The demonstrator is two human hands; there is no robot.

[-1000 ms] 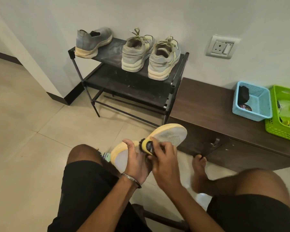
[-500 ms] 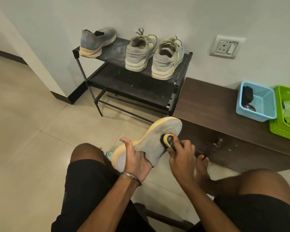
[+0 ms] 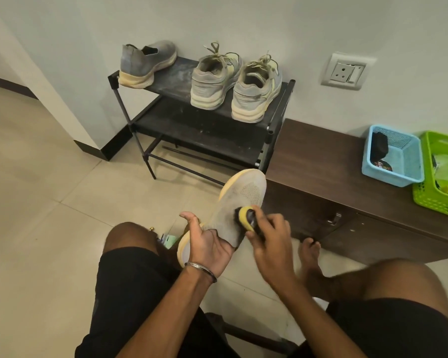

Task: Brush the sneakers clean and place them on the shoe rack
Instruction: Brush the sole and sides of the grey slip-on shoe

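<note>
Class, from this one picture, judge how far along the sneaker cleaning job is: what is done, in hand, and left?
Done: three shoes stand on the rack. In hand: the left hand holds a grey sneaker while the right hand works a yellow brush over it. Left: finishing it and racking it.

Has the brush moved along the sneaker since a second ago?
Yes. The brush went from the sneaker's sole edge onto its grey upper, toward the toe and bench.
</note>
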